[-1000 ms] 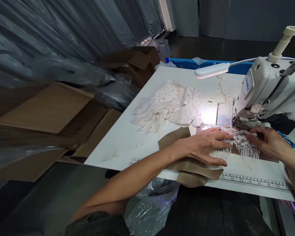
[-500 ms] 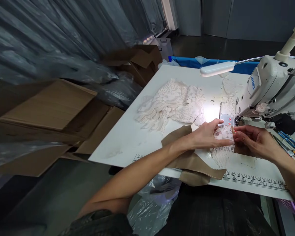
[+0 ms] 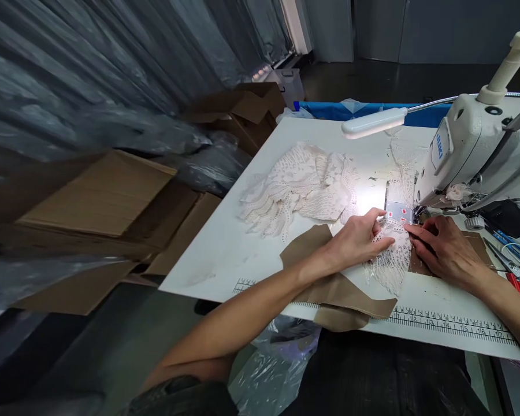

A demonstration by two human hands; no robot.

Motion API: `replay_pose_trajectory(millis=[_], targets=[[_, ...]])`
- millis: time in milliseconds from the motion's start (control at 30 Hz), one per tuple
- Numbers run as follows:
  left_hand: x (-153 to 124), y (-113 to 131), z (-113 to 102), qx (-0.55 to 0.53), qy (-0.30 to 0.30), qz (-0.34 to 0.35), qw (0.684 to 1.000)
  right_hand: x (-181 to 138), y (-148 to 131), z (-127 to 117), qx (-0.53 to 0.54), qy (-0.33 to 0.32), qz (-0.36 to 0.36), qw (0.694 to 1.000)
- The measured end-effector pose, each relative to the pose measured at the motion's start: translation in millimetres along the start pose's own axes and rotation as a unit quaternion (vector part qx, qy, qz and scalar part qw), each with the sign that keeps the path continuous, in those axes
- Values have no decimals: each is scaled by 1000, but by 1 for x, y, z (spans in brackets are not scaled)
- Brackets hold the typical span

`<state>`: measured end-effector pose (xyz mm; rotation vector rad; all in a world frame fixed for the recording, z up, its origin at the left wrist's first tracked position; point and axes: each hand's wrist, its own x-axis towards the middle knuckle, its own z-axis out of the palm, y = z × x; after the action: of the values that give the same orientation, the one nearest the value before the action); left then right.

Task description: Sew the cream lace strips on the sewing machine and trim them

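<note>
My left hand (image 3: 360, 238) lies on a strip of white lace (image 3: 390, 261), fingers stretched toward the needle plate (image 3: 397, 212) of the white sewing machine (image 3: 468, 151). My right hand (image 3: 439, 247) presses flat on the lace and the brown fabric (image 3: 329, 283) under it, fingertips right at the presser foot. The brown fabric runs under both hands and hangs over the table's front edge.
A heap of white lace pieces (image 3: 301, 188) lies behind my left hand on the white table (image 3: 225, 254). A lamp (image 3: 368, 122) hangs over it. Scissors (image 3: 513, 271) lie at the far right. A printed ruler (image 3: 450, 325) runs along the front edge. Cardboard boxes (image 3: 99, 199) stand left.
Both hands have moved the lace and brown fabric up toward the needle; the lace, spread wide before, is now gathered at the presser foot.
</note>
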<state>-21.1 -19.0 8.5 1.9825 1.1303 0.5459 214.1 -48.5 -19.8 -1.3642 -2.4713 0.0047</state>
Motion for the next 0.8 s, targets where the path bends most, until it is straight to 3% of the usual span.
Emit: replay_pose_trajectory(millis=[167,333,800], targets=[[4,-5,-3,-53,-10,-35,998,-5,-1,1,24,11,25,999],[5,-5,0,-109,-23,-61,992,-14,-6,-3,104,52,-14,993],[2,7,-9,-114,-73,-113,984,-17,0,3,57,77,-42,994]])
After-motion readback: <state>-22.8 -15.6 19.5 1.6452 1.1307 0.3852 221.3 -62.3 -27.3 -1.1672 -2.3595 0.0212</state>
